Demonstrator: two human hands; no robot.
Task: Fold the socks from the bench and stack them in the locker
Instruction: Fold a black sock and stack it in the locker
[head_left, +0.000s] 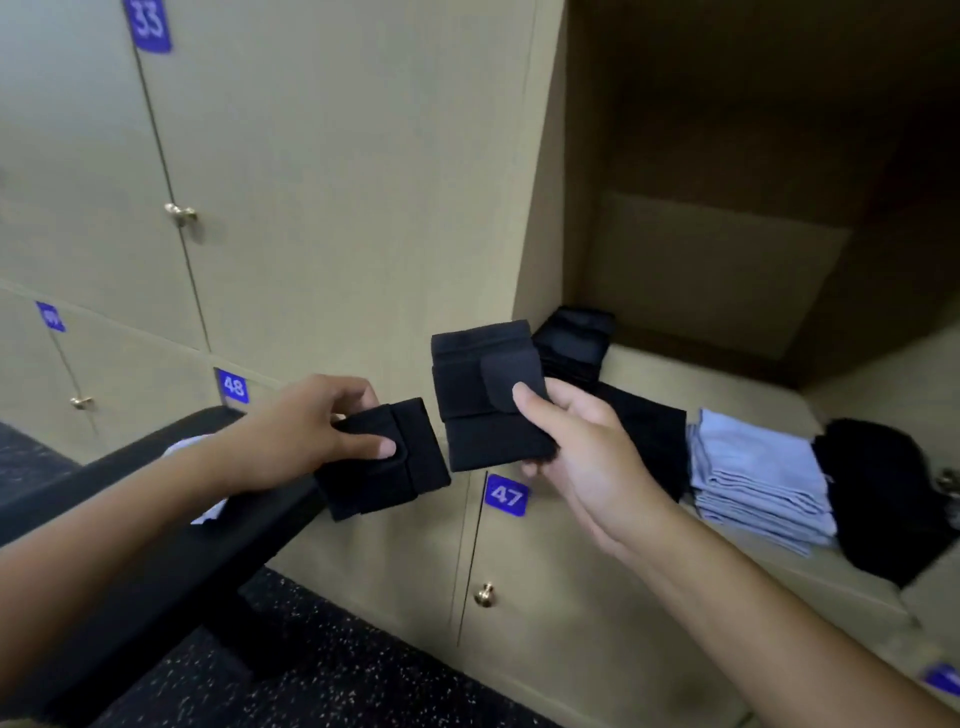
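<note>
Both hands hold folded black socks in front of the lockers. From the head camera, the left hand (311, 431) grips one folded black sock bundle (382, 460), thumb pressed flat on its top face and fingers curled round its far edge; the bundle hangs just past the end of the black bench (156, 499). The right hand (576, 447) pinches a second folded black bundle (488, 395), thumb on its front flap and fingers behind it, holding it nearly upright just left of the open locker (727, 270). The two bundles are close together but apart, the right one higher.

On the bench, under the left forearm, a pale piece of cloth (208, 512) shows in part; whether it is a sock cannot be told.

Inside the open locker, on its tan floor, a stack of black folded socks (571, 343) sits at the left front corner, just behind the right hand's bundle. Another black folded piece (649, 436) lies behind the right hand and beside it. Next to that, to the right, lies a stack of light blue folded socks (758, 483), and at the far right a dark, blurred black pile (878, 493) touches the blue stack.

Closed tan locker doors fill the left side, with blue number plates 33 (148, 23), 48 (232, 387) and 47 (505, 496) and small brass knobs (484, 594). Dark speckled flooring (332, 670) lies below the bench
</note>
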